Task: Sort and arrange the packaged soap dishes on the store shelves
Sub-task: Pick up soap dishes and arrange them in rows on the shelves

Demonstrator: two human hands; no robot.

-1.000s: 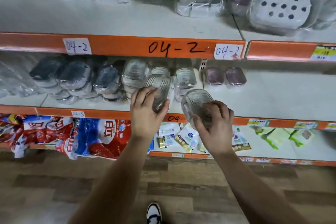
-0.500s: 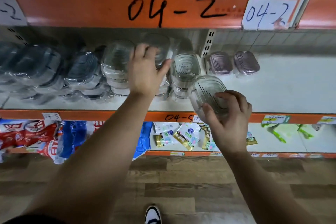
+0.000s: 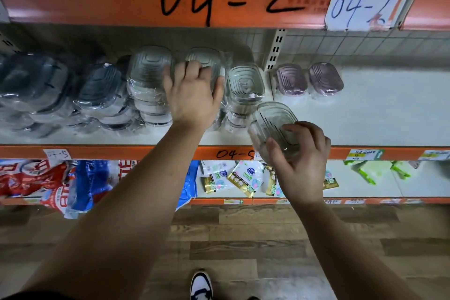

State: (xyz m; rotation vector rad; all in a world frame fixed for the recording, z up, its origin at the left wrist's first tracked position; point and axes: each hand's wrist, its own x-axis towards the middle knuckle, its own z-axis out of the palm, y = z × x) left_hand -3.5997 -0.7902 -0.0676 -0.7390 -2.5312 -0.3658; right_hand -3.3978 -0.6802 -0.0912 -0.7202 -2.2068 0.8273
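- Left hand (image 3: 192, 97): fingers curled over a wrapped clear dish (image 3: 207, 59) atop a far stack, apparently to seat it squarely.
- Right hand (image 3: 299, 161): a second clear dish (image 3: 272, 119) is gripped at its near end, tilted above the shelf edge, likely awaiting a place on the clear stack (image 3: 246, 80) just beside it.
- Shelf (image 3: 377, 117): pale, orange-edged; grey dishes (image 3: 97, 85) are grouped left and purple dishes (image 3: 309, 78) right, so colours are kept apart.
- Room: wood-pattern floor (image 3: 243, 238) below.
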